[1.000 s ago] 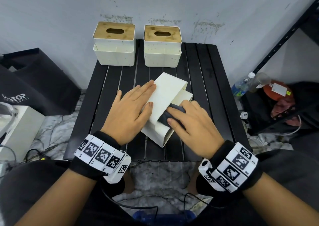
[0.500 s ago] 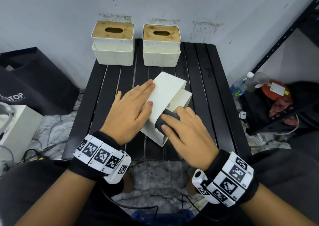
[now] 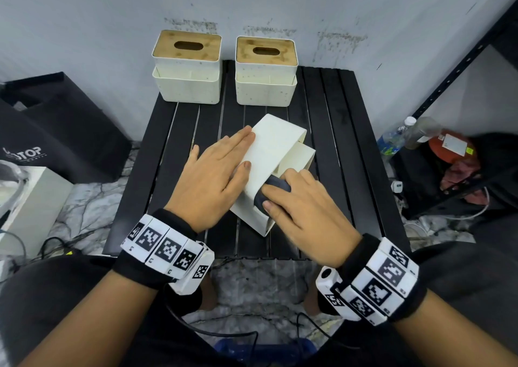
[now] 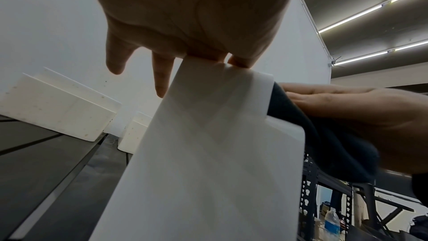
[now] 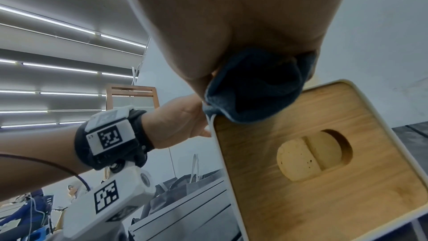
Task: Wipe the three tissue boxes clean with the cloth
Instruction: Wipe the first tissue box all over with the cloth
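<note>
Two cream tissue boxes with wooden lids stand at the back of the black slatted table (image 3: 339, 148), the left box (image 3: 186, 86) and the right box (image 3: 266, 89). A third box (image 3: 276, 148) lies tipped on its side mid-table; its wooden lid (image 5: 312, 171) faces right. My left hand (image 3: 238, 151) lies flat on its upturned side and presses it down. My right hand (image 3: 297, 209) grips a bunched dark cloth (image 3: 270, 193) and presses it on the box's upper edge by the lid. The cloth (image 5: 254, 85) covers the lid's corner.
A black bag (image 3: 56, 131) and a white case (image 3: 30, 198) stand on the floor at the left. Bottles (image 3: 392, 139) and a black metal shelf (image 3: 462, 58) are at the right. A wall rises just behind the two back boxes. Cables lie on the marble floor.
My right hand has slid the cloth a little along the box's edge toward its near end. The left hand and the box have stayed in place.
</note>
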